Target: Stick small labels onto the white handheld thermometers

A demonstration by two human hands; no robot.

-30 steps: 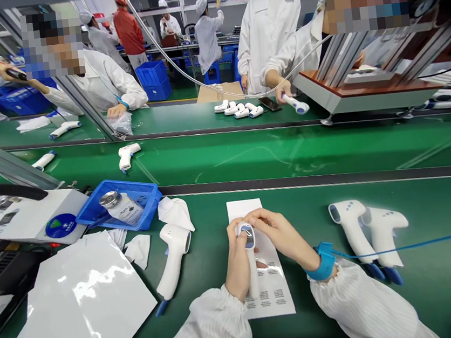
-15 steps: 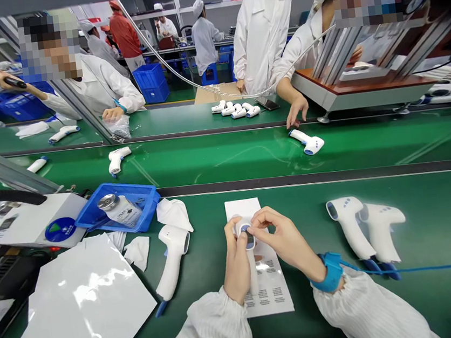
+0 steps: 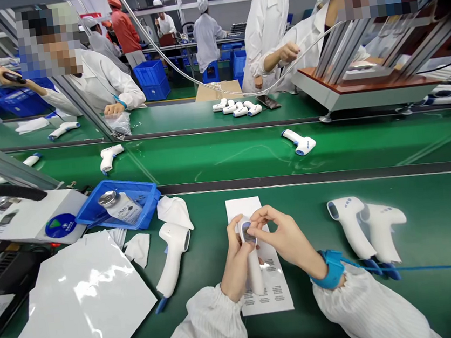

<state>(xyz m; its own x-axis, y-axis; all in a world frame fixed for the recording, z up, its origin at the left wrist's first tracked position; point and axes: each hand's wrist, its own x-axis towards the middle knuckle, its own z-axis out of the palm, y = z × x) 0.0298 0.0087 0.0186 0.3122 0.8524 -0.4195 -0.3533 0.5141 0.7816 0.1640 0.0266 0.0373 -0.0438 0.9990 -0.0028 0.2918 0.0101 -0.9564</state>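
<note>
Both the left hand (image 3: 236,268) and the right hand (image 3: 288,238) meet at one white gun-shaped device (image 3: 256,279): the left wraps it, the right brings thumb and fingertips to its screen (image 3: 247,235) (whether they pinch anything, I can't tell). Beneath, a printed sheet (image 3: 279,296) lies on the desk (image 3: 307,208); similar devices (image 3: 174,259) flank it.

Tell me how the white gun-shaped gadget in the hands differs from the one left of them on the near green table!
The left hand holds the white gun-shaped plastic gadget; the lying white gadget rests on the green table. The held gadget's screen faces us; the lying gadget lies sideways. The lying gadget shows a blue end; the held gadget doesn't. Both look white.
</note>
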